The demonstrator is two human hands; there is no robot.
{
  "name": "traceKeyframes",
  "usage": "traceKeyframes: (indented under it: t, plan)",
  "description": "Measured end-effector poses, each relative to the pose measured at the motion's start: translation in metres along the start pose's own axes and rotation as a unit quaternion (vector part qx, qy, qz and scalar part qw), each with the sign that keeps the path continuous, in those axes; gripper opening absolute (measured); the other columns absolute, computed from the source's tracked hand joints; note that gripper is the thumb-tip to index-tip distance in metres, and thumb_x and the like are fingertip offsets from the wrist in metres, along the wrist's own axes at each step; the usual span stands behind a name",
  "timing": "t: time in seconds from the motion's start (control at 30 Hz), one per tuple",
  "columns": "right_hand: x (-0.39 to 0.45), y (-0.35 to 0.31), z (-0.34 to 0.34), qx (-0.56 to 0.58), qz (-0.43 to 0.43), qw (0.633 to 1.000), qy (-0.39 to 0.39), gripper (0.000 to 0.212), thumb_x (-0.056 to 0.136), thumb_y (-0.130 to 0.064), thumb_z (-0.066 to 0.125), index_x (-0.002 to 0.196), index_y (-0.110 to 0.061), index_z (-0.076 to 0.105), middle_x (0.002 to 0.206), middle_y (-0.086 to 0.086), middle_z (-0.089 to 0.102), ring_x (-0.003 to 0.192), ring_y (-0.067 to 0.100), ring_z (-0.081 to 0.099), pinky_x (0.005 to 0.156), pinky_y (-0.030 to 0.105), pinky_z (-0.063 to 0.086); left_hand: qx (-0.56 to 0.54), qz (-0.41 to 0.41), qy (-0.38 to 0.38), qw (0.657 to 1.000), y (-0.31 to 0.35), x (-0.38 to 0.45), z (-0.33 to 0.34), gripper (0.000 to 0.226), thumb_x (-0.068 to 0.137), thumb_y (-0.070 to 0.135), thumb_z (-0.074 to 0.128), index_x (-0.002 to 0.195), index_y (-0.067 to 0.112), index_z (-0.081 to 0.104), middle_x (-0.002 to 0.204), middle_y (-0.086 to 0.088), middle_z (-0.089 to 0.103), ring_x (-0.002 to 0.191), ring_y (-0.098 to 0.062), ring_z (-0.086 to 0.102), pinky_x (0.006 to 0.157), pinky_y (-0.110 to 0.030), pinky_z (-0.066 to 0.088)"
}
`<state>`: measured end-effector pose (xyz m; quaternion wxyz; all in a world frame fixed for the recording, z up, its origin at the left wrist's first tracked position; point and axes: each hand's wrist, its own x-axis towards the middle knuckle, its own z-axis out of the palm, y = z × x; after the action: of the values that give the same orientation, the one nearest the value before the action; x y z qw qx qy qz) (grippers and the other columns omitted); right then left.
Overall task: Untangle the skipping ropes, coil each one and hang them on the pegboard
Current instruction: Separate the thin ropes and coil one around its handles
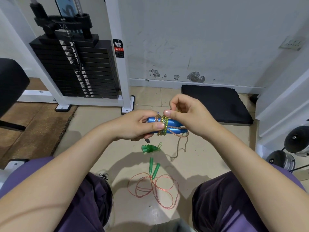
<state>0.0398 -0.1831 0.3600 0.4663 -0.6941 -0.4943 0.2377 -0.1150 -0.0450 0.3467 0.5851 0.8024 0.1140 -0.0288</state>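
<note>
Blue-handled skipping rope (pixel 167 125), its speckled cord wound round both handles.
Left hand (pixel 140 125) grips the handles; right hand (pixel 187 114) pinches the cord.

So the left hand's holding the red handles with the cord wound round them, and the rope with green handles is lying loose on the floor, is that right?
Not quite. The handles that the left hand holds are blue, not red, as the head view shows. The rest stands: cord is wound round them, and the rope with green handles lies loose on the floor.

glossy blue metallic handles (pixel 173 122), translucent green plastic handles (pixel 154 168), matt black foam mat (pixel 217 104), scuffed painted wall (pixel 200 39)
</note>
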Motion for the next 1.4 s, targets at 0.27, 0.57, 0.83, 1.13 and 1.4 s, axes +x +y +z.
traceKeyframes:
  t: [0.27, 0.57, 0.83, 1.13, 1.4]
  plan:
    - [0.001, 0.003, 0.000, 0.121, 0.064, 0.990, -0.015, 0.014, 0.093, -0.029, 0.064, 0.091, -0.016, 0.065, 0.078, 0.003, 0.065, 0.061, 0.022, 0.060, 0.049, 0.027, 0.042, -0.101, 0.045, 0.054, 0.992, -0.002, 0.003, 0.001, 0.020, 0.096, 0.040, 0.059, 0.084, 0.024, 0.061, 0.057, -0.003, 0.048, 0.043, -0.013, 0.029, 0.042, -0.021, 0.025]
    - [0.005, 0.010, 0.013, 0.301, 0.092, 0.948, -0.050, 0.027, 0.094, -0.009, 0.060, 0.120, -0.015, 0.055, 0.082, 0.005, 0.062, 0.049, 0.014, 0.044, 0.046, 0.018, 0.031, -0.230, 0.084, 0.175, 0.954, -0.003, 0.015, 0.007, 0.029, 0.091, 0.044, 0.052, 0.098, 0.017, 0.061, 0.058, -0.002, 0.046, 0.041, -0.009, 0.028, 0.038, -0.018, 0.027]
    - [0.004, 0.016, 0.030, 0.172, 0.118, 0.978, -0.015, 0.023, 0.103, -0.019, 0.045, 0.089, -0.010, 0.061, 0.052, 0.006, 0.048, 0.036, 0.009, 0.033, 0.038, 0.016, 0.027, -0.280, 0.043, 0.280, 0.917, -0.006, 0.021, -0.002, 0.028, 0.102, 0.040, 0.049, 0.086, 0.017, 0.049, 0.057, 0.000, 0.047, 0.040, -0.008, 0.027, 0.037, -0.017, 0.024]
    - [-0.003, 0.005, 0.029, -0.118, -0.051, 0.992, 0.008, 0.029, 0.093, -0.023, 0.063, 0.071, -0.008, 0.055, 0.058, -0.003, 0.043, 0.054, 0.009, 0.035, 0.054, 0.024, 0.029, -0.023, -0.022, 0.297, 0.954, -0.019, 0.024, -0.015, 0.023, 0.099, 0.035, 0.058, 0.082, 0.020, 0.057, 0.059, -0.005, 0.049, 0.040, -0.008, 0.035, 0.037, -0.017, 0.026]
    - [0.005, 0.007, -0.005, -0.108, -0.040, 0.993, 0.040, 0.015, 0.087, -0.023, 0.072, 0.075, -0.014, 0.069, 0.074, 0.007, 0.065, 0.067, 0.010, 0.055, 0.064, 0.028, 0.044, -0.014, -0.050, 0.042, 0.998, -0.012, 0.015, -0.003, 0.027, 0.097, 0.040, 0.058, 0.079, 0.021, 0.056, 0.055, 0.007, 0.050, 0.045, -0.009, 0.039, 0.040, -0.017, 0.024]
